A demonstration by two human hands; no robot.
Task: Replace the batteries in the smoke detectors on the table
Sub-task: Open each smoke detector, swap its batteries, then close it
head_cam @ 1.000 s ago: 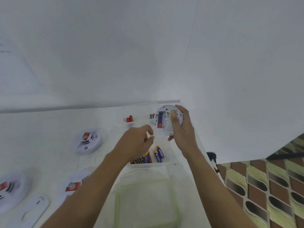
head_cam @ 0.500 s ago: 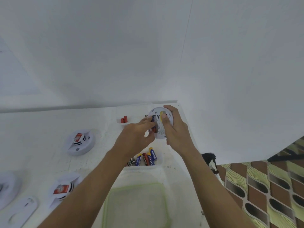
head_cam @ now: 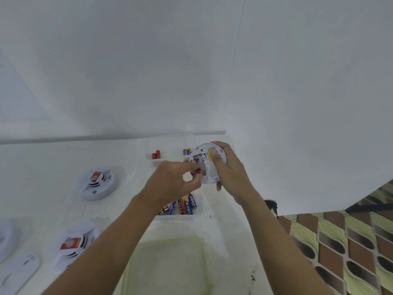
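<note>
Smoke detector [head_cam: 209,165] being gripped around its rim by right hand [head_cam: 230,173]; left hand [head_cam: 172,184] pinching red battery [head_cam: 199,171] at its compartment, over far right table [head_cam: 53,158] corner.

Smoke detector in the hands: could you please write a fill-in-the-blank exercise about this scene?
1. The white smoke detector gripped by the right hand is ___ in shape.
2. The left hand pinches a ___ battery at the detector.
3. The plastic lid nearest the person has a ___ rim.
Missing words: round; red; green.
</note>
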